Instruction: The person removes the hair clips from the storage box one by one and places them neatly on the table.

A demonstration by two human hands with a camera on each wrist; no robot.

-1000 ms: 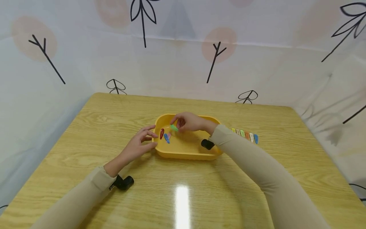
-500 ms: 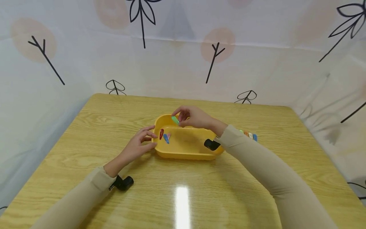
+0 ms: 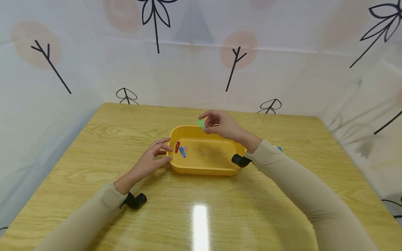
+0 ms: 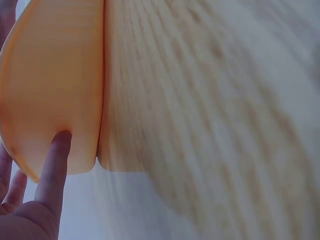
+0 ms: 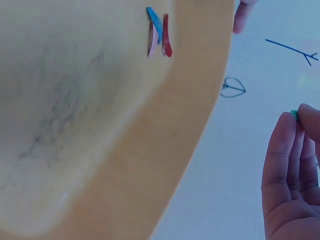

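Note:
My right hand [image 3: 224,124] pinches a green snap hair clip [image 3: 201,123] between thumb and fingertips, above the back rim of the yellow tray [image 3: 204,170]. In the right wrist view only a small green end of that clip shows at the fingertips. The left hand [image 3: 154,158] holds the tray's left end, its thumb [image 4: 56,162] against the outer wall and a fingertip over the rim. Inside the tray, near this end, lie a red hair clip [image 3: 177,146], a blue hair clip [image 3: 182,152] and a pink hair clip [image 3: 185,149].
A blue clip [image 3: 280,149] shows on the wooden table [image 3: 157,216] beyond the right sleeve, which hides others around it. Patterned white cloth [image 3: 194,69] hangs behind the table. Each wrist bears a black camera, such as the left camera [image 3: 135,201].
The right hand lifts the green clip up out of the tray and moves back and to the right. The right sleeve now covers most of the clip row. The left hand stays at the tray.

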